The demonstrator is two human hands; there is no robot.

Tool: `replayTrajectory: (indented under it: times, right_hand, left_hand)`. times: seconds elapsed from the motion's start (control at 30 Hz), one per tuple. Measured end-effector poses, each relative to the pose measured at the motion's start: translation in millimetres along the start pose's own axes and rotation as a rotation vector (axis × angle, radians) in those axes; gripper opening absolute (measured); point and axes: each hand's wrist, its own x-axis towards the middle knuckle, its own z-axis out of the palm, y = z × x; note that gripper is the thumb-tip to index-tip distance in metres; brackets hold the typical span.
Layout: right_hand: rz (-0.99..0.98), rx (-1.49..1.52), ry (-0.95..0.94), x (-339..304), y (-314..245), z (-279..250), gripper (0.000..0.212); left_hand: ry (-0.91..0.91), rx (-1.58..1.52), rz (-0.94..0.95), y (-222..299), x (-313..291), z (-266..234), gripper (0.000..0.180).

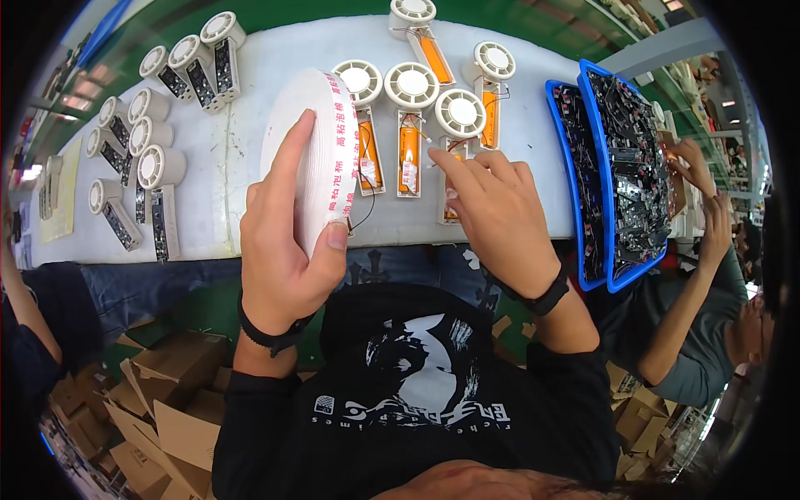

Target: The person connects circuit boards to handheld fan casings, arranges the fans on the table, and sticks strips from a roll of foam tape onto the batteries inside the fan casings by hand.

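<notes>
Step in hand, as judged: applying foam tape to opened handheld fan units laid in a row on the white worktable [275,50].

Left hand [283,242] is closed around a large roll of white foam tape [312,150], thumb on the printed liner edge, fingers over the flat face; the roll stands on edge above the table's near edge.

Right hand [500,212] lies half open, holding nothing that can be seen, its index fingertip pressing on the handle of the nearest opened fan [458,133], which lies just right of the fan with the orange battery [410,125].

Whether a tape piece sits under that finger cannot be told. The next move likely calls for firm pressure, then feeding fresh tape from the roll.

Blue trays of circuit boards [621,158] stand to the right.
</notes>
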Motion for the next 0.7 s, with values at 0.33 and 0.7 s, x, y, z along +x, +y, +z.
replayTrajectory:
  times: [0.33, 0.7]
  right_hand:
    - [-0.02, -0.067, 0.185, -14.7, 5.2, 8.5, 0.031]
    - [0.143, 0.337, 0.069, -11.4, 15.6, 11.8, 0.022]
  left_hand:
    - [0.023, 0.089, 0.059, 1.3, -1.7, -1.4, 0.079]
    - [0.047, 0.209, 0.173, 3.4, 1.4, 4.1, 0.075]
